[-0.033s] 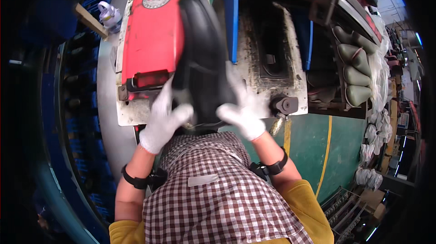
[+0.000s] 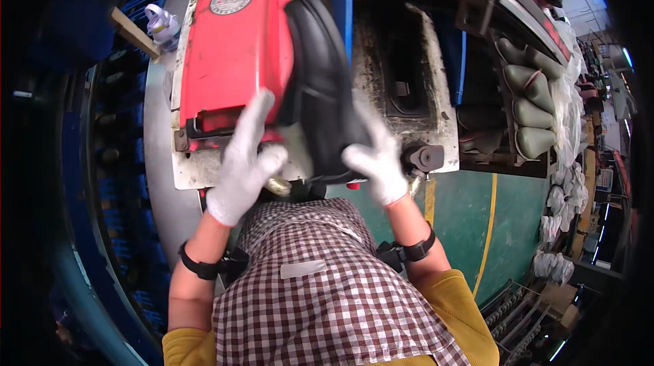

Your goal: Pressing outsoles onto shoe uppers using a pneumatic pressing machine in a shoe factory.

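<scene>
A black shoe (image 2: 320,66), somewhat blurred, is held at a slant in front of me between a red machine cover and a blue upright. Its narrower end points away, its other end toward my apron. My right hand (image 2: 378,158), in a white glove, grips the shoe's right side near the close end, thumb on top and fingers partly hidden along its edge. My left hand (image 2: 242,162), also gloved, is apart from the shoe, fingers extended and thumb spread, just in front of the red cover (image 2: 231,59).
Right of the shoe lies a worn metal plate with a dark recess (image 2: 409,80). A black knob (image 2: 427,157) sits at its front corner. A rack holds several grey-green shoe-shaped pieces (image 2: 535,117). A white and purple bottle (image 2: 162,25) stands at far left.
The shoe has moved to the right with my right hand. My left hand has come away from its left side and now stands apart from it.
</scene>
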